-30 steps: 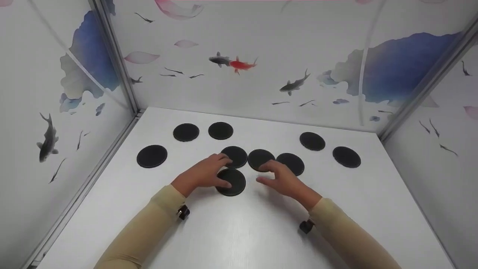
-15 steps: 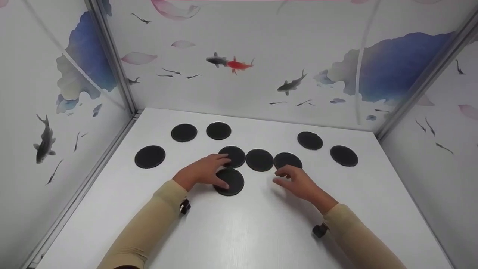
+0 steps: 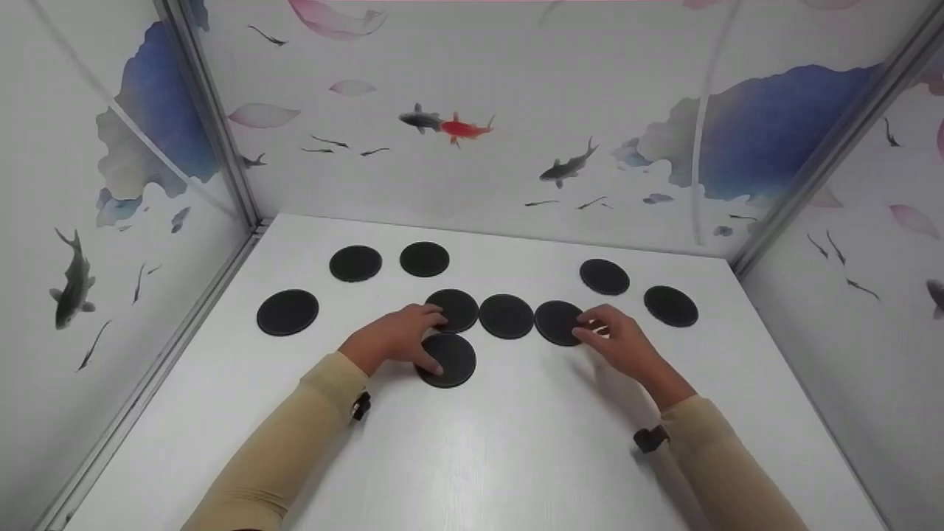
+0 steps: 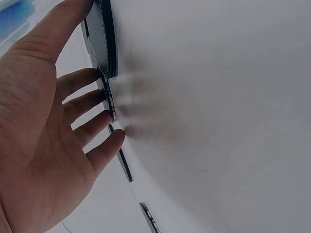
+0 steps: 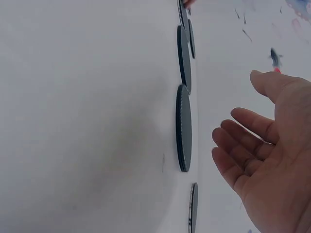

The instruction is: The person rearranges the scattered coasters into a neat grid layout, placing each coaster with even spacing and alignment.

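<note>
Resting wide apart, the fingers (image 4: pixel 90 130) of the left hand (image 3: pixel 394 335) meet the left disc (image 3: pixel 456 310), with the thumb on the near disc (image 3: pixel 453 363), wrapped round neither; how firmly they press is hard to tell. The right hand (image 3: pixel 627 343) holds nothing: its fingers curve loosely, a gap between them and the thumb, raised by the outer edge of the right disc (image 3: pixel 553 323). A middle disc (image 3: pixel 506 316) sits between left disc and right disc in a close row; the near disc lies just in front of the row's left end. On the white desk (image 3: pixel 457 464), three back discs (image 3: pixel 355 263) lie to the left, two side discs (image 3: pixel 605 276) to the right. Painted fish (image 3: pixel 464 130) mark the wall (image 3: pixel 413 177) behind.
</note>
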The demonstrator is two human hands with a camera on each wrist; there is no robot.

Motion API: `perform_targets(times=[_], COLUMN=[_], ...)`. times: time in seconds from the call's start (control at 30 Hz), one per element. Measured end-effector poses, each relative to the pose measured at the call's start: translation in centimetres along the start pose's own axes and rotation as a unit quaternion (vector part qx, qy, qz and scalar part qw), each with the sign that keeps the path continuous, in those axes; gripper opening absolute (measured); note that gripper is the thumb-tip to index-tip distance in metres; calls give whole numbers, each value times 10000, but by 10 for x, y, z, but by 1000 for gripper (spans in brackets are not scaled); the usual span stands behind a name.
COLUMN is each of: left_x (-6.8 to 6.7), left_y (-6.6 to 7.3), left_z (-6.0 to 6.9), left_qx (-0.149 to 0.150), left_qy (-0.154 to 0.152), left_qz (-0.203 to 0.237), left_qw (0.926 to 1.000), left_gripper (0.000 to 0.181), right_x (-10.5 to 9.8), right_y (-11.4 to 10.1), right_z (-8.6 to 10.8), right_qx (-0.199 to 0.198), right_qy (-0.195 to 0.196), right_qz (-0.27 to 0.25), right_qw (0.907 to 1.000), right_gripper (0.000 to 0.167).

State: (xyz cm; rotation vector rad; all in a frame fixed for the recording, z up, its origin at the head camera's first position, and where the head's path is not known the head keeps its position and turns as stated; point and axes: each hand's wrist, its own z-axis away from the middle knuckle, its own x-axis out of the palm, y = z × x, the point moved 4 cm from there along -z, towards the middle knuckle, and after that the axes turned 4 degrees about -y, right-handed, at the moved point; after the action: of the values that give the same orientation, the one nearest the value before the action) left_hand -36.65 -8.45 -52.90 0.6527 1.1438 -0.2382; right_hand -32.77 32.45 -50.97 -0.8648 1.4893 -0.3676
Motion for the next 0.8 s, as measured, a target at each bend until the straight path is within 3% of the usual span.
perform_targets(times=[0.27, 0.57, 0.7, 0.8], left_x=[-4, -5, -4, -3], left_y=[5, 6, 6, 7], left_z=[3, 5, 2, 2], left_qx=[-6, -12, -2, -1], left_qy=[3, -9, 0, -17], left_qz=[-130, -54, -177, -151], left_qw=[9999, 10000, 9998, 9999], left_gripper=[100, 100, 99, 99], right_x=[-60, -99, -105, -104], right_y=[53, 124, 133, 122], right_z=[-10, -9, 1, 13], right_qx=[673, 1539, 1946, 2161], right_qy=[1025, 1238, 1202, 1095], right_qz=[463, 993, 942, 797], right_qw=[9914, 9753, 9689, 9669], right_gripper=[59, 89, 99, 109])
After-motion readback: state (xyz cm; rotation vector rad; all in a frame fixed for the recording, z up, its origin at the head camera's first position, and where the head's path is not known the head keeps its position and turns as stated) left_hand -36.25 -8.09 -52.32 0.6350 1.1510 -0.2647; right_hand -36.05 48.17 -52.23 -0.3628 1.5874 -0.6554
